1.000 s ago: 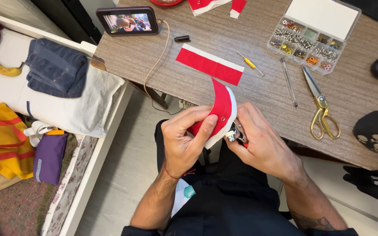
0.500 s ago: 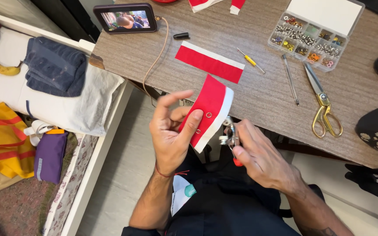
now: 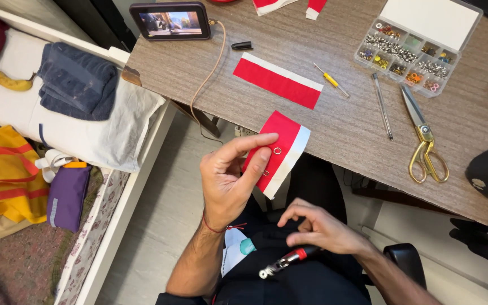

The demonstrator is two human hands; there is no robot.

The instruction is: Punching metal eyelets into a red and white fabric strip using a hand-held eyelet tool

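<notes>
Now we hold a red-and-white fabric piece (image 3: 278, 149) up in our left hand (image 3: 232, 178), thumb and fingers pinched on its left edge, just off the near edge of the tabletop (image 3: 334, 118). Two small metal rings show on the red part, one near our thumb tip and one lower down. Our right hand (image 3: 320, 229) sits low over our lap, well apart from the left, fingers curled loosely around a red-handled punch tool (image 3: 286, 262) whose metal tip points down and left.

On the tabletop, a second red-and-white strip (image 3: 278, 81) lies flat beyond the held piece. Beside it to the right are a small yellow screwdriver (image 3: 331, 80) and a pen (image 3: 382, 105), then gold-handled scissors (image 3: 423, 135). A clear compartment box (image 3: 408, 53) of small metal parts stands open at the far right, lid tipped back. A phone (image 3: 170, 21) is propped at the far left corner, with a cable (image 3: 210, 68) running off the edge. A small black cap (image 3: 243, 46) lies near it.

To the left, a bed (image 3: 114, 141) carries folded blue clothing (image 3: 77, 79) and a banana (image 3: 11, 82).
</notes>
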